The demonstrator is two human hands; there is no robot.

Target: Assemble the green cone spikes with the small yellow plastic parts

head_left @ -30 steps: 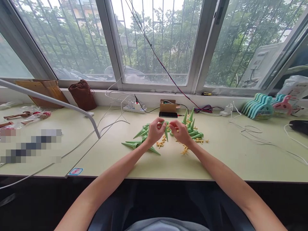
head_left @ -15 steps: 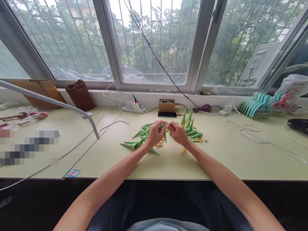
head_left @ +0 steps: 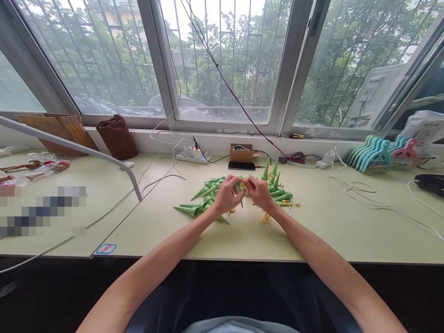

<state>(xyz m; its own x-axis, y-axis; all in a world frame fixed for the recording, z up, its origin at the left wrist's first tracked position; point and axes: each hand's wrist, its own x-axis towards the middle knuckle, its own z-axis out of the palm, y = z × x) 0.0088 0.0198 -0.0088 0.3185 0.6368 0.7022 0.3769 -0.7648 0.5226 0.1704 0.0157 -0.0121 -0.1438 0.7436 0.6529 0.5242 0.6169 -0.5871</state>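
Observation:
Near the middle of the table, my left hand [head_left: 227,195] is closed around a green plastic spike [head_left: 238,187], whose tip points down. My right hand [head_left: 259,193] meets it at the spike's upper end, thumb and fingers pinched together; what they pinch is too small and hidden to make out. Left of my hands lies a pile of green cone-shaped spikes [head_left: 190,211]. On the right, more spikes [head_left: 283,196] lie down and a few stand point up [head_left: 265,172]. Small yellow plastic pieces [head_left: 266,218] are scattered around and partly under my hands.
Behind the spikes lies a black phone [head_left: 242,165] before a small cardboard box [head_left: 242,155]. A power strip [head_left: 193,158] and loose cables run along the window. Teal hangers [head_left: 371,155] stand at right, a brown pouch [head_left: 117,138] at left. A grey curved bar [head_left: 86,150] crosses the left side.
My left hand's fingers and thumb have shifted around the spike, and both hands have moved slightly to the right. My right hand stays pinched at its top. The view has shifted a little.

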